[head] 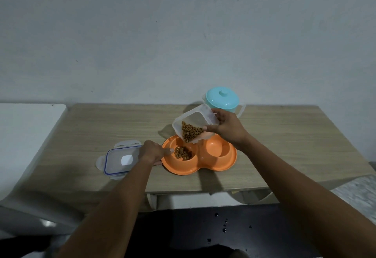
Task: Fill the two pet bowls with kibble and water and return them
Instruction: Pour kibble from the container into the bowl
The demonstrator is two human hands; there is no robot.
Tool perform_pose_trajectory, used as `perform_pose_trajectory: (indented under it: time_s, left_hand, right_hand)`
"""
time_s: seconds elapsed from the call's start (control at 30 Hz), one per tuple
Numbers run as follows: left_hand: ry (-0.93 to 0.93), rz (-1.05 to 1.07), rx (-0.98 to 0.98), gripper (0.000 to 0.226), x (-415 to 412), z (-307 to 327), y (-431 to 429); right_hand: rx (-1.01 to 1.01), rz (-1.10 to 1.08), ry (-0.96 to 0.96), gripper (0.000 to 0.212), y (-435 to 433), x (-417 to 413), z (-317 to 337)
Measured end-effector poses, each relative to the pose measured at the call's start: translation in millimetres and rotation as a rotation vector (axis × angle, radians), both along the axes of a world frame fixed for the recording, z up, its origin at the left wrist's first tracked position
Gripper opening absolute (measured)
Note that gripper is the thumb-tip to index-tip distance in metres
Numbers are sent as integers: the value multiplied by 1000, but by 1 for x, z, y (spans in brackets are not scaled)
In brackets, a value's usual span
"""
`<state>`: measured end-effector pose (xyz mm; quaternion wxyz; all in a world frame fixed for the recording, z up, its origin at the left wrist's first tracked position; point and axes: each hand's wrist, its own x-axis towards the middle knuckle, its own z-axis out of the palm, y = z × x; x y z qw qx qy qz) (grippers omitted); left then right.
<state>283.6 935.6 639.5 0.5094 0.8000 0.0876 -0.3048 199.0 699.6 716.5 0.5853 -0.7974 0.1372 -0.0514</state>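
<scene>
Just right of the frame's centre, the right hand [227, 128] holds a clear plastic container [194, 122] tipped steeply toward the lower left, its open mouth facing down over the orange double pet bowl [200, 165]. The grip of that hand is pinching the container's right side, thumb on the near wall and fingers wrapped over the far edge. Brown kibble [190, 131] has gathered in the container's lowered corner, which hangs directly above the bowl's left well.

A small heap of kibble in the bowl [182, 153] already lies in that left well. The right well [217, 148] shows only bare orange plastic. The double bowl sits flat on the wooden worktop [284, 135], slightly below the middle of the frame.

The left hand [151, 153] rests at the bowl's left rim, its grip lightly pressed on the edge with the index finger lying along the top of the rim and the thumb below; the other fingers are curled and partly hidden.

Left of that hand, touching or partly under it, the container's lid [120, 161] lies flat on the worktop, clear with a blue seal and side clasps.

Behind the container, near the wall, stands a turquoise lidded jug [221, 99] with a clear handle at its right.
</scene>
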Motion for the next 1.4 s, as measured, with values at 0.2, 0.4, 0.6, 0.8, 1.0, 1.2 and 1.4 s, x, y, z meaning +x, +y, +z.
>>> perform_pose_trajectory:
  time_s: [0.2,0.4,0.6,0.8,1.0,1.2,1.4]
  left_hand:
    - [6,6,-20,41,4,-4,1]
    - [12,-8,-38,39,8,-10,4]
    - [-35,-36,1,42,13,-23,8]
    - [-58,-55,47,38,17,-24,5]
    - [-27,-58,57,51,21,-26,6]
    - [-44,-82,72,45,20,-27,5]
    - [-51,-75,84,49,18,-24,4]
  right_hand:
    - [369,-212,23,50,6,6,-11]
    - [472,-307,86,36,28,23,-31]
    - [586,-348,186,41,43,68,-51]
    - [653,-352,296,35,40,106,-65]
    - [592,-426,312,42,44,121,-77]
    - [390,-486,352,43,50,123,-76]
    - [164,-455,345,42,52,120,-81]
